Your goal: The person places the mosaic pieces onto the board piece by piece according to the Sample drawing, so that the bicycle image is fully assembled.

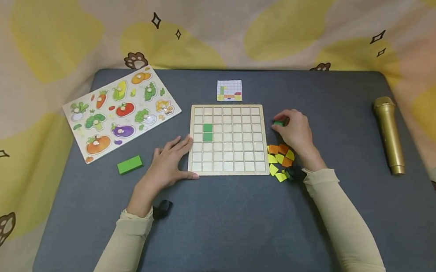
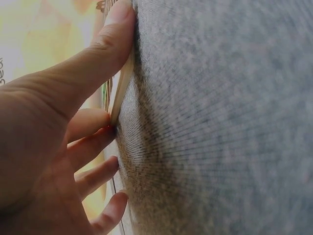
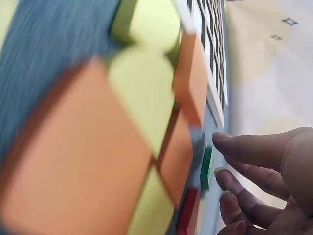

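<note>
A wooden grid board (image 1: pixel 231 178) lies at the middle of the table, with two green squares (image 1: pixel 207 132) side by side in its left part. My left hand (image 1: pixel 167 161) rests against the board's near left corner; its thumb lies along the front edge and its fingers touch the left side. In the left wrist view the thumb (image 2: pixel 95 63) and index fingertip meet the board's wooden rim (image 2: pixel 120 90). Right of the board, my right hand (image 1: pixel 298 133) hovers over a green piece (image 3: pixel 207 169). Its fingertips look apart from that piece, with nothing held between them.
Orange and yellow pieces (image 1: pixel 280 159) lie beside the board's right edge, with a red piece (image 3: pixel 188 213) near them. A pattern card (image 1: pixel 229 90) sits behind the board. A vegetable puzzle (image 1: pixel 110 116) and a green block (image 1: pixel 130 165) are at left, a gold microphone (image 1: pixel 389 135) at right.
</note>
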Action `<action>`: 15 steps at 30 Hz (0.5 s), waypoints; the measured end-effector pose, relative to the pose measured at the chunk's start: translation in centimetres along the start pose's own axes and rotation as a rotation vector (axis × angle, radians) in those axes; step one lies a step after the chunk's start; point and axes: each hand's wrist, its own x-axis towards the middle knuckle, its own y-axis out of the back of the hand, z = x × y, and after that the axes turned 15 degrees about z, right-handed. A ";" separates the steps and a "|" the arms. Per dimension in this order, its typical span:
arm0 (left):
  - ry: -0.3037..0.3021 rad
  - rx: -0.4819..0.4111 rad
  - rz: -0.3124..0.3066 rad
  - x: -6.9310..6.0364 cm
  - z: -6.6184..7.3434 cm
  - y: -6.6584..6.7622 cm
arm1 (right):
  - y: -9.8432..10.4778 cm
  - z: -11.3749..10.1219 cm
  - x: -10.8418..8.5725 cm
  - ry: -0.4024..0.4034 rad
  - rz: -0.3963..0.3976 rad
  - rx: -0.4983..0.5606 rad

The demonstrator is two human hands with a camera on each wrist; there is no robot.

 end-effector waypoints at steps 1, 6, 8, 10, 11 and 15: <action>0.000 0.000 -0.001 0.0 0.0 0.0 | 0.2 0.2 0.1 -0.009 0.005 -0.003; -0.002 -0.002 0.000 0.0 0.0 0.0 | 1.1 0.8 0.4 -0.043 0.012 -0.007; -0.005 -0.003 0.004 -0.1 0.0 0.0 | 1.3 1.1 0.4 -0.046 0.004 -0.007; -0.009 -0.002 0.007 -0.1 0.0 0.0 | 1.4 1.3 0.5 -0.047 -0.007 -0.009; -0.011 -0.002 0.008 -0.1 0.0 0.0 | 1.4 1.4 0.5 -0.046 -0.014 -0.011; -0.014 -0.004 0.011 -0.1 0.1 0.1 | 1.4 1.5 0.6 -0.036 -0.032 -0.018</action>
